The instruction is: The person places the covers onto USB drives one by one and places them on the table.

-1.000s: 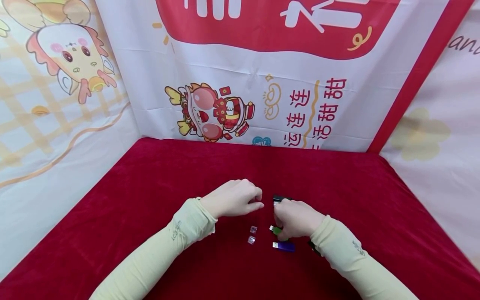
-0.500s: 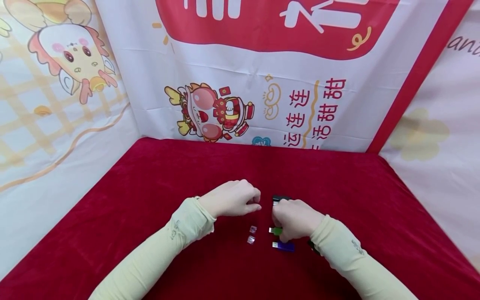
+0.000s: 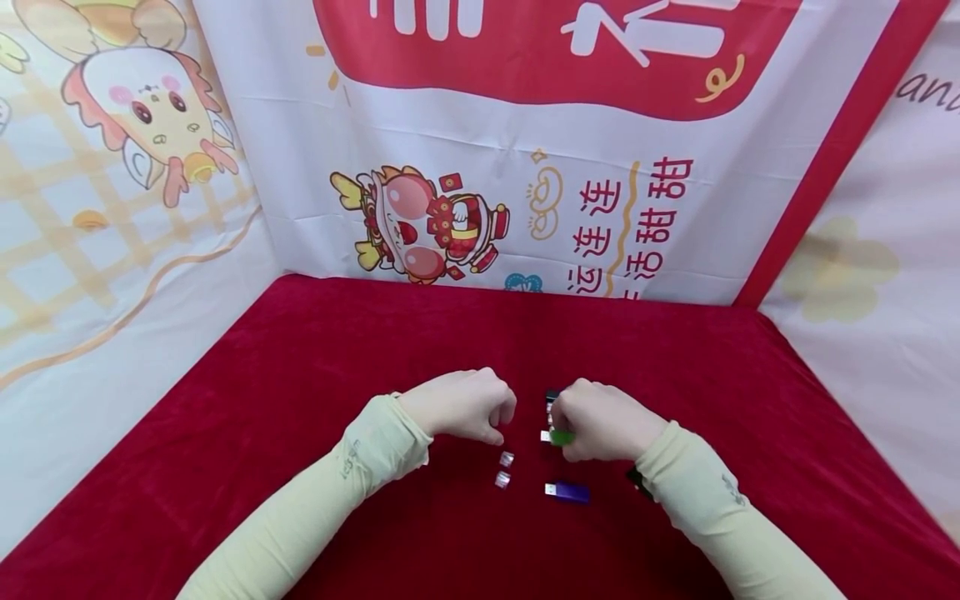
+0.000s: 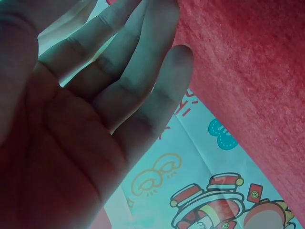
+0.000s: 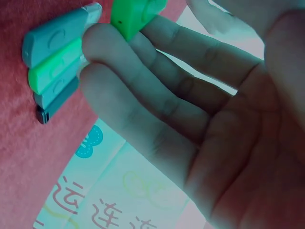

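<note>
My right hand (image 3: 606, 421) pinches a green USB stick (image 3: 562, 437), its metal plug pointing left. In the right wrist view the green stick (image 5: 132, 19) shows at the fingertips, its far end out of frame. Beside that hand lies a row of more USB sticks, among them a blue-grey one (image 5: 59, 38) and another green one (image 5: 55, 67). My left hand (image 3: 465, 406) hovers with bent, relaxed fingers and holds nothing. Just below its fingertips lie two small clear caps (image 3: 507, 459). A purple USB stick (image 3: 572, 492) lies nearer me, plug to the left.
A red velvet cloth (image 3: 360, 333) covers the table. Partly hidden by the right sleeve is a small black object (image 3: 639, 481). Printed white curtains (image 3: 285, 167) stand behind the table and at both sides.
My right hand has picked up the green USB stick and moved it away from me, off the purple one's side. The left hand's fingertips have dipped slightly toward the clear caps.
</note>
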The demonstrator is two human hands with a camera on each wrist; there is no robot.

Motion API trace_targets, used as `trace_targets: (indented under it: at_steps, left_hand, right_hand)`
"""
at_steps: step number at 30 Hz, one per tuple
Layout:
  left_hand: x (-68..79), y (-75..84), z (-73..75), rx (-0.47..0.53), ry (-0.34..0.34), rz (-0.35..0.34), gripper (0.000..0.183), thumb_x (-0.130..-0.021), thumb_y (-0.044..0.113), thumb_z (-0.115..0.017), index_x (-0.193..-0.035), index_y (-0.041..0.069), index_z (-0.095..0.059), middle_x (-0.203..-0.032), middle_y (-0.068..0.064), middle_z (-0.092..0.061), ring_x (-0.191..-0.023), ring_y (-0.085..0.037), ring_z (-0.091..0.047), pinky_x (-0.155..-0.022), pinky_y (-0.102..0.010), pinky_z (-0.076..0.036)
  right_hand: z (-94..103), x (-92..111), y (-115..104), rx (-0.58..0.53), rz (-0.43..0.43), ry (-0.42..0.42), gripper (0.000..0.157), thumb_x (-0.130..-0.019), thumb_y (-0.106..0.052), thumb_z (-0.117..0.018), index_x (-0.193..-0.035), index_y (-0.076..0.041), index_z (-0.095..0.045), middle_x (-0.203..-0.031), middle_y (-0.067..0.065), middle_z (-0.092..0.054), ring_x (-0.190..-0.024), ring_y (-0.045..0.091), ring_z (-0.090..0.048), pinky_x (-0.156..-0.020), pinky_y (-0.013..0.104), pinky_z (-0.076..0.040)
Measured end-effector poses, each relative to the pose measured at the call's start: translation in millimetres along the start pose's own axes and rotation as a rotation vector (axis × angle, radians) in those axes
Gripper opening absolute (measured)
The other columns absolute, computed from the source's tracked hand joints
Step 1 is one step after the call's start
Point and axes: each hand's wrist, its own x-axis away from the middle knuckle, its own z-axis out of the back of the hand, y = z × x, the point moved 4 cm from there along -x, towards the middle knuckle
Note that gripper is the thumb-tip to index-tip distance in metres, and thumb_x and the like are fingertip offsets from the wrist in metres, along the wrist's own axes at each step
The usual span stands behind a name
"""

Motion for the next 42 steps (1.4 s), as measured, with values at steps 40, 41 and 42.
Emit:
trace_targets:
  at_steps: [40, 41, 42]
  left_hand:
    - [-9.9, 11.9, -28.4, -0.134, -0.007, -0.082, 0.021, -0.080, 0.021, -0.081, -0.063, 0.024, -0.069, -0.054, 0.022, -0.053, -0.054, 0.004, -0.050, -0.054, -0.016, -0.043]
    - [-10.0, 11.5, -27.9, -0.134, -0.003, -0.084, 0.022, -0.080, 0.020, -0.080, -0.062, 0.025, -0.068, -0.053, 0.022, -0.052, -0.053, 0.003, -0.050, -0.054, -0.016, -0.043]
    - [-9.7, 11.0, -26.6, -0.125, 0.003, -0.082, 0.022, -0.080, 0.020, -0.080, -0.062, 0.025, -0.068, -0.053, 0.021, -0.052, -0.052, 0.003, -0.050, -0.053, -0.016, -0.043]
  right_hand:
    - [12.3, -1, 8, -0.021, -0.018, 0.025, 0.016, -0.074, -0.014, -0.084, -0.076, -0.013, -0.069, -0.065, -0.008, -0.055, -0.054, 0.007, -0.047, -0.049, 0.025, -0.045]
    - [12.6, -1, 8, -0.021, -0.017, 0.025, 0.016, -0.074, -0.014, -0.085, -0.076, -0.013, -0.069, -0.065, -0.008, -0.055, -0.054, 0.007, -0.047, -0.049, 0.025, -0.045]
    - [13.0, -1, 8, -0.019, -0.014, 0.027, 0.016, -0.074, -0.014, -0.085, -0.076, -0.013, -0.069, -0.065, -0.008, -0.055, -0.054, 0.007, -0.047, -0.049, 0.025, -0.045]
